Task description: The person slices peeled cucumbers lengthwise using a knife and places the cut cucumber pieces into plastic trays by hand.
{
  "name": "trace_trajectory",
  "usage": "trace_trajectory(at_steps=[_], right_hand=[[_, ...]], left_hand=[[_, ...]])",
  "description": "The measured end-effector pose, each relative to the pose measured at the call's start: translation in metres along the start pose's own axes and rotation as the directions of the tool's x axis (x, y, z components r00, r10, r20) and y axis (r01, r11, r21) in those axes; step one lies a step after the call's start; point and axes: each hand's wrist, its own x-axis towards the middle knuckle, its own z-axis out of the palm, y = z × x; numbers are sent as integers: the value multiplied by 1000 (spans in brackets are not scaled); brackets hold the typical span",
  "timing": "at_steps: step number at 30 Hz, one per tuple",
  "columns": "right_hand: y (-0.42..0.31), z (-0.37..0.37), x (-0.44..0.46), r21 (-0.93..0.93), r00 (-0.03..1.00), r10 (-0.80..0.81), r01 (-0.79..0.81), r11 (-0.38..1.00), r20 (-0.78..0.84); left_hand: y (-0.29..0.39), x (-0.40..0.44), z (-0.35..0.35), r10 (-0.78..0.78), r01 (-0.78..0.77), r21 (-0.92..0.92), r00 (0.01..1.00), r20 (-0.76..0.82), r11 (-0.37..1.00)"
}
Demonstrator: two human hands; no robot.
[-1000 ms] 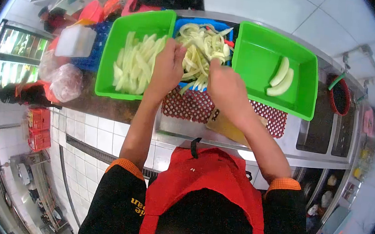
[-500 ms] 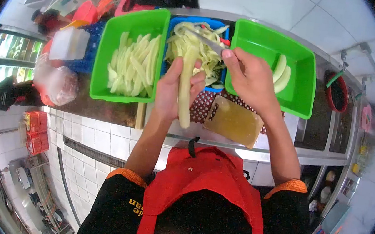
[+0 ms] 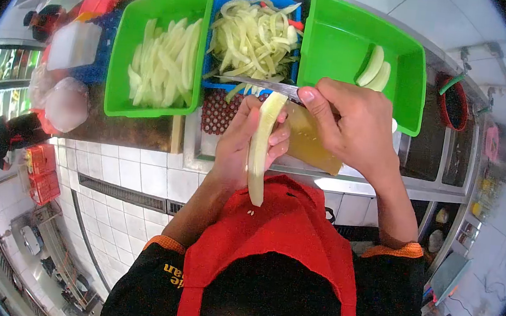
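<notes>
My left hand [image 3: 236, 141] is wrapped round a long, pale, peeled cucumber piece [image 3: 258, 158], which hangs upright over the counter's front edge. In my right hand [image 3: 355, 122] is a knife [image 3: 260, 86], its blade pointing left across the cucumber's upper end; whether it touches cannot be made out. Just beyond the blade, a blue tub [image 3: 218, 7] is heaped with pale green peelings and soft scraps [image 3: 253, 41]. Cut cucumber strips [image 3: 167, 66] fill part of the left green tub [image 3: 204, 23]. Two peeled pieces [image 3: 373, 69] lie in the right green tub [image 3: 338, 50].
A yellowish cutting board [image 3: 310, 142] lies partly under my right hand, beside a brown perforated mat [image 3: 218, 111]. At the right stands a dark red-rimmed bucket [image 3: 454, 108]. A white container [image 3: 75, 47] and a plastic bag [image 3: 64, 104] are on the left.
Both hands, with knife and cucumber, have come down from over the blue tub towards my body. The knife blade now lies flatter across the cucumber's top. The view has shifted slightly.
</notes>
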Motion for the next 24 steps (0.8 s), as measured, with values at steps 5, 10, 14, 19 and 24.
trace_trajectory(at_steps=[5,10,14,19,24], right_hand=[[-2,5,-4,-5,1000,-10,10,1000,10],[-6,15,-10,31,999,-19,18,999,47],[-6,24,-21,65,992,32,-41,997,126],[-13,33,-45,128,971,54,-85,988,232],[-22,37,-59,189,938,66,-137,972,339]], left_hand=[[-1,-3,-2,17,-17,-15,1000,12,1000],[-7,-9,-2,1,-1,-6,999,-45,1000],[-16,-25,-4,-101,71,-136,969,-226,988],[-23,-48,-19,-223,151,-226,914,-339,962],[-24,-49,-23,-273,166,-328,910,-313,930]])
